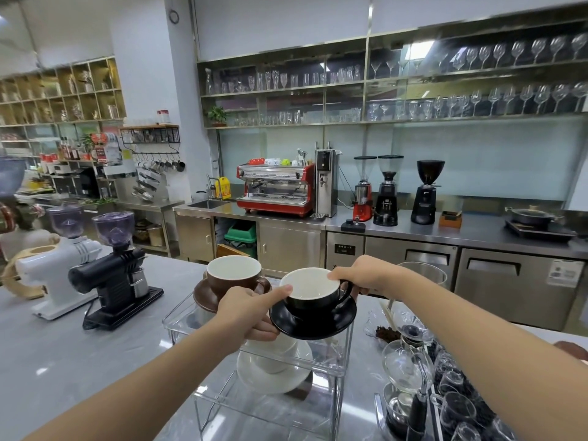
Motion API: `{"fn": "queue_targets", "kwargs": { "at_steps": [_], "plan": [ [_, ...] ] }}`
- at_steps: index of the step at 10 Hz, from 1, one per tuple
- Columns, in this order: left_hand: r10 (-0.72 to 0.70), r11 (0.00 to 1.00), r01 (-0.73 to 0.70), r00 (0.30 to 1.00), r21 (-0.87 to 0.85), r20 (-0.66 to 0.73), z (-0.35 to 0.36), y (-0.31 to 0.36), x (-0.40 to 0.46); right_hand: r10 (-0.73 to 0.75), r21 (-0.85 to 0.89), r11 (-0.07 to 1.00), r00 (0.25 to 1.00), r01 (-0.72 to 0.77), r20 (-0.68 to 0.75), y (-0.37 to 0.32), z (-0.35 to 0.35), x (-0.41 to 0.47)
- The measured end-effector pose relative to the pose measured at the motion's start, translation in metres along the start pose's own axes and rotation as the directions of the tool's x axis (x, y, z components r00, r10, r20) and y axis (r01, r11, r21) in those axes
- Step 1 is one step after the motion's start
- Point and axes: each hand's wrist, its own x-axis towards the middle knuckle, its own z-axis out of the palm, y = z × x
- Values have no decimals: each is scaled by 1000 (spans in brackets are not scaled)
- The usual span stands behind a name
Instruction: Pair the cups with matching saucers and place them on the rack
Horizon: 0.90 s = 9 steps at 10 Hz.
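Black cup (313,292) seated on black saucer (313,323), both held over the top tier of the clear rack (334,364). Saucer rim is gripped by the left hand (246,313), thumb laid on the cup's lip. Cup handle is pinched by the right hand (366,276). Brown cup (234,273) is set on brown saucer (203,296) at the rack's back left. White cup and saucer (273,370) are seen on the lower tier.

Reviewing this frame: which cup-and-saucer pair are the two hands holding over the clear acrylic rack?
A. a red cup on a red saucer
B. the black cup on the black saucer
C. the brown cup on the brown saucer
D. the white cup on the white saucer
B: the left hand grips the round black saucer while the right hand holds the black cup at its handle, above the clear acrylic rack.
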Motion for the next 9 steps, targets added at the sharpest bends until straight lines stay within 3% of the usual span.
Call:
{"fn": "queue_targets", "kwargs": {
  "at_steps": [3,6,8,9],
  "plan": [
    [53,981,-58,998,185,31,-5,5,4,-21,-70,997,1000,19,-22,0,4,0],
    [245,867,-213,969,451,-13,-3,5,1,-19,-73,997,998,15,-59,-1,9,-7],
    [317,854,-265,947,447,-45,-7,7,-11,-43,-15,999,993,41,-111,-2,7,-17],
    [345,867,-284,935,409,-82,-9,6,-16,-87,11,996,975,91,-206,-4,5,-26]
  ]
}}
